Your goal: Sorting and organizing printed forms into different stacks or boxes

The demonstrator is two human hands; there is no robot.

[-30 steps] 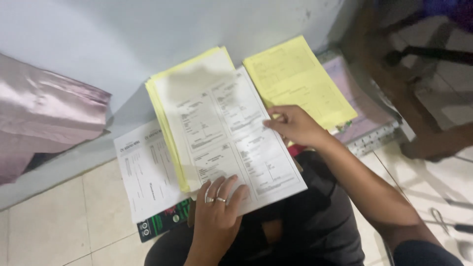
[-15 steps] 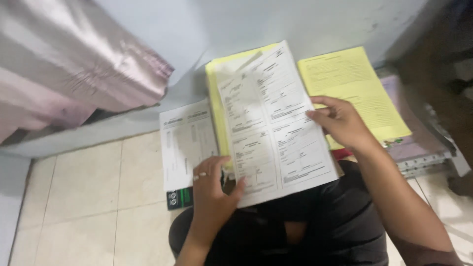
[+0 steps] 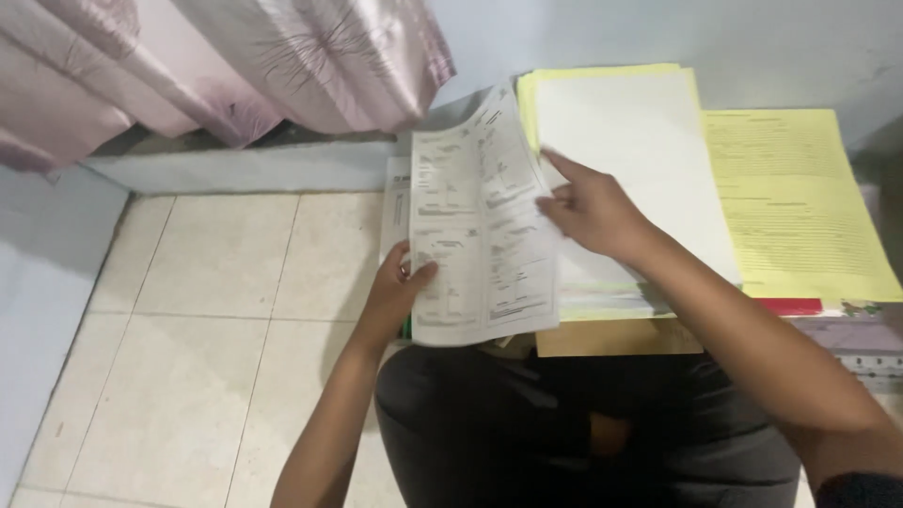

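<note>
My left hand (image 3: 400, 287), with rings on its fingers, grips the lower left edge of a white printed form (image 3: 482, 226) and lifts it off the stack, tilted to the left. My right hand (image 3: 588, 207) touches the form's right edge with fingers spread, lying over the paper stack (image 3: 640, 141). That stack shows a blank white sheet on top with pale yellow sheets under it. It rests on my lap, over dark trousers (image 3: 583, 433).
A yellow printed sheet (image 3: 800, 202) lies to the right of the stack. Pink shiny curtains (image 3: 235, 66) hang at the upper left. Beige floor tiles (image 3: 207, 320) spread left of my legs. A light blue wall (image 3: 752, 42) stands behind.
The top white form has been lifted and swung left off the stack, baring a blank white sheet. My left hand moved from the form's bottom to its left edge. The view shifted left.
</note>
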